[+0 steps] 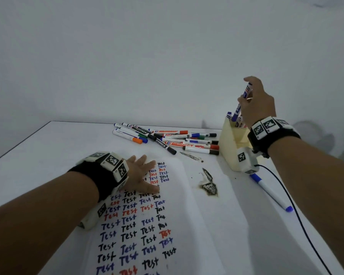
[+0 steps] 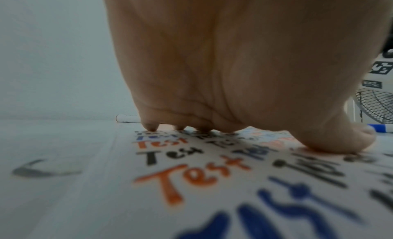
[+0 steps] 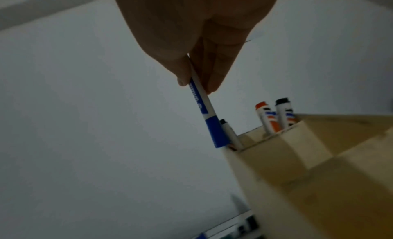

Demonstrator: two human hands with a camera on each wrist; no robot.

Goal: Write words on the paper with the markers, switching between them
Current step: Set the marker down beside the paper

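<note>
Worktop (image 1: 48, 147): white, smooth, matte; a few dark scorch-like stains near its middle.

Paper (image 1: 197, 215): long white sheet lying flat, running away from the person, covered in columns of "Test" in black, blue and orange-red ink. Right margin bare.

Left hand (image 1: 142, 176): fingers spread straight, palm pressed flat on the far part of the sheet, pinning it. Holds nothing.

Holder (image 1: 229, 147): cream, boxy, stepped compartments, stands right of the paper. Several capped markers upright in its rear pocket.

Loose marker pile (image 1: 167, 138): white barrels, mixed caps, lying crosswise beyond the paper. One blue-capped marker (image 1: 270, 192) lies alone near the holder, a black cable across it.

Right hand (image 1: 256, 102): raised over the holder, thumb and fingers pinching a blue marker (image 3: 204, 111) by its upper barrel. Slim white plastic cylinder, blue label, blue cap on, cap end down. Long axis near vertical, cap just at the holder's rear rim; in or out of the pocket, cannot tell.

Key relation, as judged: paper lies down and to the left of the right hand; the marker needs uncapping and tipping before writing.
</note>
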